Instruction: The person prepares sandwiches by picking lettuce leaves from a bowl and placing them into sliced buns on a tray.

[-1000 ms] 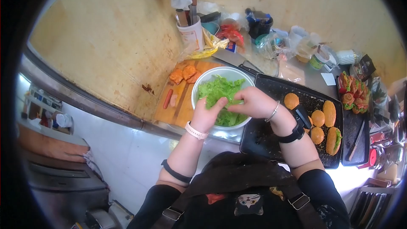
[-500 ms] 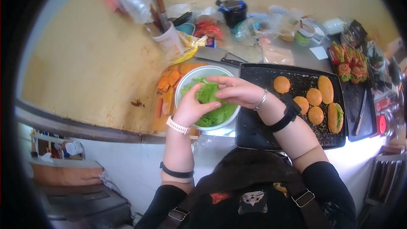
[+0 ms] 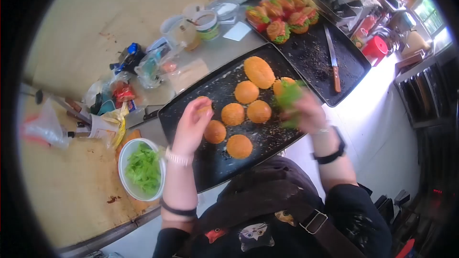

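Observation:
My right hand (image 3: pixel 311 112), smeared by motion, grips a bunch of green lettuce (image 3: pixel 288 96) over the right side of a black baking tray (image 3: pixel 191 169). Behind that lettuce, a bun (image 3: pixel 282 85) is partly hidden. Fingers curved and apart from the thumb, my left hand (image 3: pixel 189 126) hovers above the tray's left part. A round bun (image 3: pixel 204 101) shows between its fingers and thumb, apparently lying on the tray. Several more golden buns (image 3: pixel 233 114) lie there, along with an oblong one (image 3: pixel 259 71). A white bowl (image 3: pixel 122 174) of torn lettuce (image 3: pixel 143 169) stands to the left.
A second black tray (image 3: pixel 351 74) holds filled sandwiches (image 3: pixel 277 31) and a knife with a wooden handle (image 3: pixel 334 67). Tubs (image 3: pixel 205 21), plastic bags (image 3: pixel 150 69) and a yellow packet (image 3: pixel 119 124) line the wall. The bowl rests on a wooden board (image 3: pixel 136 136).
My view has swung right. Both hands have left the lettuce bowl and come over the bun tray. Lettuce is now in my right hand; my left hand is beside a round bun.

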The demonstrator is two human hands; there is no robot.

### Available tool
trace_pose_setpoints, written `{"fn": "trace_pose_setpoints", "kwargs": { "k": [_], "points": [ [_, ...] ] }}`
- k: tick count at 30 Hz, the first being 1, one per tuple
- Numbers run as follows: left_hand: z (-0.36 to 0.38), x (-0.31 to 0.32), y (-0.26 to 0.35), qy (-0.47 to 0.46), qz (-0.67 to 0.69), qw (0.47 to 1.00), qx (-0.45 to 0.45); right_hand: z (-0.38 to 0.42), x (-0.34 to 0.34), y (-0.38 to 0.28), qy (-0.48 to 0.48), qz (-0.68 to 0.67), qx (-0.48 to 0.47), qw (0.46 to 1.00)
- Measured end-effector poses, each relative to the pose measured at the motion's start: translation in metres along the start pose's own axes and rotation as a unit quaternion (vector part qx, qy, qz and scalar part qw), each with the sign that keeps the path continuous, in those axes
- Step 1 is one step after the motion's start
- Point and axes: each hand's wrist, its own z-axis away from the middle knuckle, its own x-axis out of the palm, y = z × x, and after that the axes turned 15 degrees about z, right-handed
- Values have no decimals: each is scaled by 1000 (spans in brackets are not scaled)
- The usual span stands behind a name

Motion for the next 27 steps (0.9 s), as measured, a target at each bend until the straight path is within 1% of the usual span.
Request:
{"fn": "trace_pose_setpoints", "kwargs": {
  "k": [1, 2, 3, 4, 5, 6, 7, 8, 10, 11, 14, 17, 19, 20, 22, 23, 25, 27],
  "points": [
    [-22, 17, -1, -6, 10, 999, -53, 26, -49, -8, 59, -25, -100, 993],
    [-47, 33, -14, -5, -3, 995, -97, 56, -96, -23, 65, -79, -138, 985],
    [-80, 38, -37, -12, -53, 993, -108, 84, -134, -43, 176, 202, -48, 962],
    [-111, 47, -56, -4, -135, 984, -120, 105, -152, -56, 283, 548, 186, 765],
    [-143, 55, -74, 5, -217, 968, -127, 125, -161, -57, 351, 657, 212, 633],
    [-182, 54, -103, -6, -286, 944, -167, 148, -164, -53, 407, 742, 233, 479],
    [-216, 52, -129, -17, -352, 913, -206, 164, -164, -60, 419, 672, 242, 561],
    [-237, 54, -145, -19, -328, 913, -242, 178, -165, -67, 427, 594, 249, 635],
    [-263, 63, -163, -28, -282, 907, -311, 213, -197, -47, 465, 472, 197, 722],
    [-259, 76, -154, -24, -237, 920, -312, 222, -210, -42, 481, 409, 167, 757],
    [-275, 80, -150, -28, -174, 917, -357, 211, -199, -52, 495, 302, 150, 801],
    [-273, 88, -162, 66, -204, 933, -290, 180, -205, -47, 484, 286, 85, 823],
    [-267, 103, -160, 115, -217, 944, -220, 146, -205, -47, 443, 300, 37, 844],
    [-257, 121, -158, 169, -192, 952, -166, 128, -202, -48, 422, 308, 14, 852],
    [-248, 132, -154, 189, -156, 963, -108, 85, -187, -53, 397, 289, -21, 871],
    [-245, 133, -148, 161, -73, 974, -140, 65, -177, -57, 377, 285, -40, 880],
    [-236, 131, -131, 100, 91, 970, -201, 29, -159, -67, 333, 296, -63, 893],
    [-209, 146, -102, 78, 223, 950, -205, -4, -136, -81, 276, 307, -86, 907]
  ]
}}
